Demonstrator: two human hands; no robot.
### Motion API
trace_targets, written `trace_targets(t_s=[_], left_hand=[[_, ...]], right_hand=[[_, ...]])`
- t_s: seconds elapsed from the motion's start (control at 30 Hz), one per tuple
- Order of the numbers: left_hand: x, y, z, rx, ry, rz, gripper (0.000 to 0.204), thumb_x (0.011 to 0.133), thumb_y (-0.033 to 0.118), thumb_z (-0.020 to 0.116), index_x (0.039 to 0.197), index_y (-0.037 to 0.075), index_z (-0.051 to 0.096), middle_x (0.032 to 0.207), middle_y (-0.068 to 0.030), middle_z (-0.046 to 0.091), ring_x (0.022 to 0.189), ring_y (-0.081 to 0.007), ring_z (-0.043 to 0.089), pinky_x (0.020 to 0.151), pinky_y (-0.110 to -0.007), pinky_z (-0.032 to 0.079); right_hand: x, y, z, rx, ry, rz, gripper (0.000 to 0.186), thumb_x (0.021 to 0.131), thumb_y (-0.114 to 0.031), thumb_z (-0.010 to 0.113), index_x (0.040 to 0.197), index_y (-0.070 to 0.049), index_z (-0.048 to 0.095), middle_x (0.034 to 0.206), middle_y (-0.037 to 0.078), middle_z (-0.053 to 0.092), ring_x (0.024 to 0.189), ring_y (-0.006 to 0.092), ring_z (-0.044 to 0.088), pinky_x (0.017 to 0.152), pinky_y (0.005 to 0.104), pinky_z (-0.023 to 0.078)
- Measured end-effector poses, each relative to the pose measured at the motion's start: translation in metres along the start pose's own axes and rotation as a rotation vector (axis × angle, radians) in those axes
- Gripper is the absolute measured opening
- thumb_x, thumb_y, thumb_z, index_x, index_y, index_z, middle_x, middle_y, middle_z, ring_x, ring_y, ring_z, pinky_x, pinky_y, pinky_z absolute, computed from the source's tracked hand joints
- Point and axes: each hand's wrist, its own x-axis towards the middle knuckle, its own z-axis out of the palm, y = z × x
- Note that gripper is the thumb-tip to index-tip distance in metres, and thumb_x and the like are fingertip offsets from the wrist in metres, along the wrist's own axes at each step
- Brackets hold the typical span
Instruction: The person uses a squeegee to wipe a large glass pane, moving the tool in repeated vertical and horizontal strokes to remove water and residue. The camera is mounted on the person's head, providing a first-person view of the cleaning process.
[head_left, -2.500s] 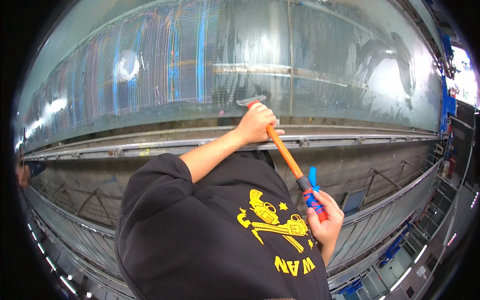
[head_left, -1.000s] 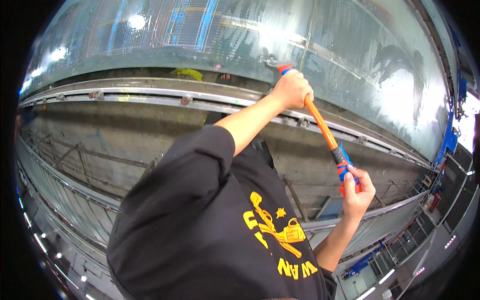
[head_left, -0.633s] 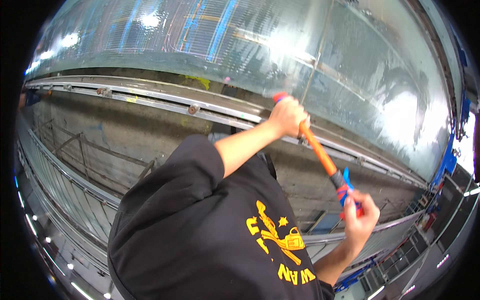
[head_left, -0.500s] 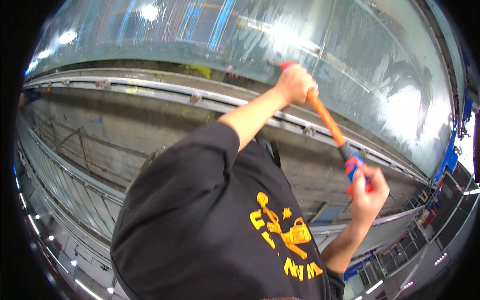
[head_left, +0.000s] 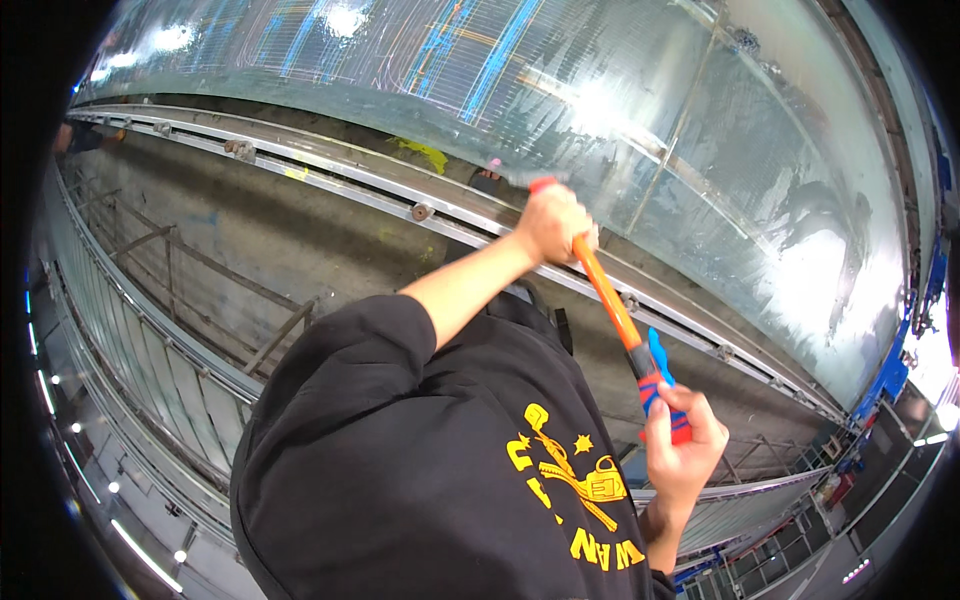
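My left hand is closed round the upper shaft of a long orange scraper, just behind its red head. The head is at the near edge of a wide wet glass sheet streaked with blue and orange lines toward the left; its blade is blurred, so contact is unclear. My right hand is wrapped round the lower end, bound in red, blue and black tape, with a loose blue strip sticking up. My black sleeve covers the upper left arm.
A metal rail with knobs runs below the glass. Beyond lie a grey concrete surface, rusty bars and a railing. Part of another person shows at the left rim. Blue equipment stands at the right.
The scraper and both hands rose rightward earlier; in the last half second they moved down and left in the picture, as the view shifted slightly. Both hands kept their grip.
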Motion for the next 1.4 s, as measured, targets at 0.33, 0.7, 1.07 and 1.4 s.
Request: trace_targets(t_s=[0.33,0.7,1.07,1.4], left_hand=[[0.026,-0.055,-0.009,0.104,0.005,0.138,0.027,0.066,0.026,0.078,0.056,0.019,0.055,0.059,-0.0021,0.058,0.059,-0.0295,0.059,0.061,-0.046,0.047],[0.070,-0.096,-0.015,0.017,0.026,0.070,0.028,0.075,0.020,0.078,0.057,0.017,0.056,0.063,-0.0032,0.063,0.060,-0.0324,0.061,0.063,-0.047,0.048],[0.021,-0.027,-0.020,-0.108,-0.087,0.037,0.031,0.071,0.017,0.078,0.055,0.016,0.050,0.059,-0.0036,0.050,0.058,-0.0273,0.056,0.060,-0.042,0.047],[0.210,-0.189,0.028,-0.182,-0.037,0.130,0.027,0.072,0.021,0.077,0.058,0.019,0.054,0.060,-0.0001,0.058,0.059,-0.0251,0.062,0.060,-0.040,0.049]], right_hand=[[0.031,-0.047,0.035,0.035,0.024,-0.029,0.005,0.096,0.000,0.073,0.099,0.004,0.073,0.073,0.008,0.071,0.062,0.0079,0.064,0.058,0.0273,0.050],[0.078,-0.044,0.046,0.158,0.054,0.023,0.008,0.100,-0.007,0.074,0.100,0.000,0.072,0.065,0.004,0.062,0.058,0.0077,0.054,0.055,0.0271,0.045],[-0.001,-0.020,0.023,0.074,-0.041,0.115,0.010,0.089,0.003,0.077,0.098,0.004,0.072,0.100,0.022,0.079,0.086,0.0273,0.080,0.075,0.0332,0.060],[0.237,-0.131,0.016,0.121,0.120,0.225,0.008,0.098,-0.003,0.074,0.096,0.004,0.072,0.075,0.002,0.066,0.063,0.0029,0.055,0.056,0.0223,0.044]])
